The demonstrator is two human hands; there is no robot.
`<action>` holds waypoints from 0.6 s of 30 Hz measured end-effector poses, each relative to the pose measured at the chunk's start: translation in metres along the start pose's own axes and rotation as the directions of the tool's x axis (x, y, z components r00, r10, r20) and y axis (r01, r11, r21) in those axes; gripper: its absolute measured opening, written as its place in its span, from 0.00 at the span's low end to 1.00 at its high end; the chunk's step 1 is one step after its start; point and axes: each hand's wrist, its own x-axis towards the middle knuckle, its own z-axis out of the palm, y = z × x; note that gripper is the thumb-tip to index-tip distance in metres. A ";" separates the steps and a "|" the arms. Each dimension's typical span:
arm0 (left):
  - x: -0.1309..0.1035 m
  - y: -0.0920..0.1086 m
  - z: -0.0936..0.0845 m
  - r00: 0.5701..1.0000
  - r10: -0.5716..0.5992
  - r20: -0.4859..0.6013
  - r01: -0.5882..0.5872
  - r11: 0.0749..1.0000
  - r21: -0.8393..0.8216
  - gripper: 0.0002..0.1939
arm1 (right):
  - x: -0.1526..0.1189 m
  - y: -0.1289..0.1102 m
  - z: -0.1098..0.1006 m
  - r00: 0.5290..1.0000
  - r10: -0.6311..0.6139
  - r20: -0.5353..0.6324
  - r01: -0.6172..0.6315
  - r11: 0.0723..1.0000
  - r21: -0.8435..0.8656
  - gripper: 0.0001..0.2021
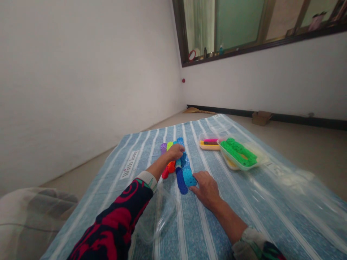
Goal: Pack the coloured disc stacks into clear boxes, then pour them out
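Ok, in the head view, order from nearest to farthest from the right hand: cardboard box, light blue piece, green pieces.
1. Light blue piece, left of the right hand.
2. Green pieces, ahead-right in a tub.
3. Cardboard box, on the floor beyond.

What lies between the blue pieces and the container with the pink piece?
In the head view, only bare striped tablecloth lies between the blue pieces and that container.

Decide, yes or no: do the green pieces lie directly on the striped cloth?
No, the green pieces sit in a clear plastic container on the right side of the picture.
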 end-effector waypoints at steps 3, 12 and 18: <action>-0.001 -0.001 0.003 1.000 0.005 0.007 -0.005 0.999 0.052 0.16 | 0.000 0.000 0.001 1.000 0.001 -0.001 -0.001 1.000 -0.010 0.10; 0.002 -0.005 0.005 1.000 -0.014 0.001 0.013 0.984 0.176 0.14 | 0.000 -0.001 0.001 1.000 -0.013 -0.028 0.013 1.000 0.007 0.10; 0.001 -0.004 0.008 1.000 -0.005 0.025 -0.001 0.976 0.216 0.12 | 0.000 0.001 0.003 0.999 -0.018 -0.036 0.017 1.000 -0.010 0.10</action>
